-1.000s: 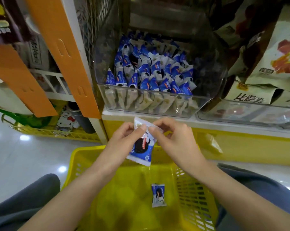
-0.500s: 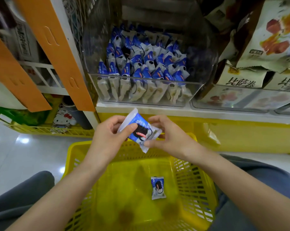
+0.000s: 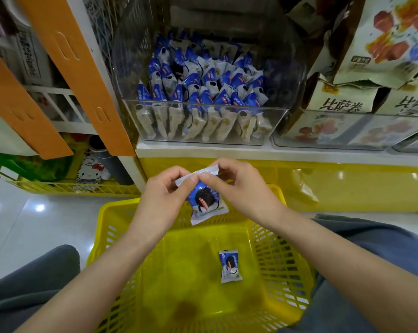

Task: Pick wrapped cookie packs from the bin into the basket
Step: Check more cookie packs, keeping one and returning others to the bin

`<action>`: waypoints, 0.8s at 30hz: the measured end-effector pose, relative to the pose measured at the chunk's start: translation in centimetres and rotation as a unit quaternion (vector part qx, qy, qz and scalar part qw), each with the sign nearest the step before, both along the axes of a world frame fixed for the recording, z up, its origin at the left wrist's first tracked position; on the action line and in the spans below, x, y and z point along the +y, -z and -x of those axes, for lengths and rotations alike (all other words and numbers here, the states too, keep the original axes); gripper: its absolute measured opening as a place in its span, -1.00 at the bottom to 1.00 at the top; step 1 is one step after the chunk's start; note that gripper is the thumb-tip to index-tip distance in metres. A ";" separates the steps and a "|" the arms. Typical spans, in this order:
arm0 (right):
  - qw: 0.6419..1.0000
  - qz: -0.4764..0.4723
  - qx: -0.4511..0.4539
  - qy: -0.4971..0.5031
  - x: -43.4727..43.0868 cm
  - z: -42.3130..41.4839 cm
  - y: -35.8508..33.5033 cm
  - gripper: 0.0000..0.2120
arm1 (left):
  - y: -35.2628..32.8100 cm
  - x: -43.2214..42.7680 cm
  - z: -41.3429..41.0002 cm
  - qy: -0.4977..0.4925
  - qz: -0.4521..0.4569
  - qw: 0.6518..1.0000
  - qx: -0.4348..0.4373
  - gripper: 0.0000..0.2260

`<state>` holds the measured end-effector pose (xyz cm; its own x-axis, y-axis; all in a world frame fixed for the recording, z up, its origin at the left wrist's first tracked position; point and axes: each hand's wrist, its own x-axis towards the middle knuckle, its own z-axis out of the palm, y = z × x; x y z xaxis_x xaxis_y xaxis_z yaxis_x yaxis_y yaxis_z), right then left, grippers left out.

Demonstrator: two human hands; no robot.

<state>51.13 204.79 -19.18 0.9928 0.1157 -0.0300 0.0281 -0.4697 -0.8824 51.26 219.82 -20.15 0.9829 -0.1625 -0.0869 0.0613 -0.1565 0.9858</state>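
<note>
A clear plastic bin (image 3: 203, 138) on the shelf holds several blue-and-white wrapped cookie packs (image 3: 203, 90). Below it a yellow basket (image 3: 116, 212) sits between my knees, with one cookie pack (image 3: 230, 266) lying flat on its bottom. Above the basket's far rim, my left hand (image 3: 164, 191) and my right hand (image 3: 241, 186) both pinch the top seal of another cookie pack (image 3: 204, 200), which hangs upright between them.
Snack bags (image 3: 347, 102) fill a neighbouring clear bin (image 3: 323, 143) on the right. Orange shelf brackets (image 3: 76, 68) slant at the left. A second yellow basket (image 3: 59, 187) with a cartoon cat item stands on the glossy floor at the left. My grey-trousered knees flank the basket.
The pack held in both hands has turned from tilted sideways to hanging upright by its top seal. My view has shifted slightly. The pack in the basket has stayed put.
</note>
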 end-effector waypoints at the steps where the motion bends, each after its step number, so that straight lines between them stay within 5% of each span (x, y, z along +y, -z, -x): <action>1: 1.000 0.011 -0.007 0.004 -0.1 0.0 0.0 -0.86 | 0.1 -0.1 0.1 0.003 -0.007 1.000 -0.002 -0.82; 10: 0.936 0.245 -0.247 -0.052 -0.5 0.6 -0.5 -0.88 | 0.1 -0.7 -0.2 0.013 0.017 1.000 0.017 -0.79; 13: 0.976 0.147 -0.159 0.031 -0.4 0.3 -0.5 -0.91 | 0.4 -0.9 -0.3 -0.024 0.013 1.000 0.014 -0.90; 18: 0.990 0.000 0.014 0.143 -0.9 -0.8 -0.4 -0.85 | 0.5 -1.2 0.3 -0.009 -0.086 0.994 -0.073 -0.82; 22: 0.976 -0.174 0.106 0.078 -0.3 -0.4 -0.9 -0.80 | 0.5 -1.2 0.4 0.026 -0.005 0.999 0.027 -0.92; 24: 0.981 -0.171 0.088 0.033 -0.3 -0.1 -0.9 -0.87 | 0.5 -1.0 0.3 0.022 0.042 0.996 0.081 -0.83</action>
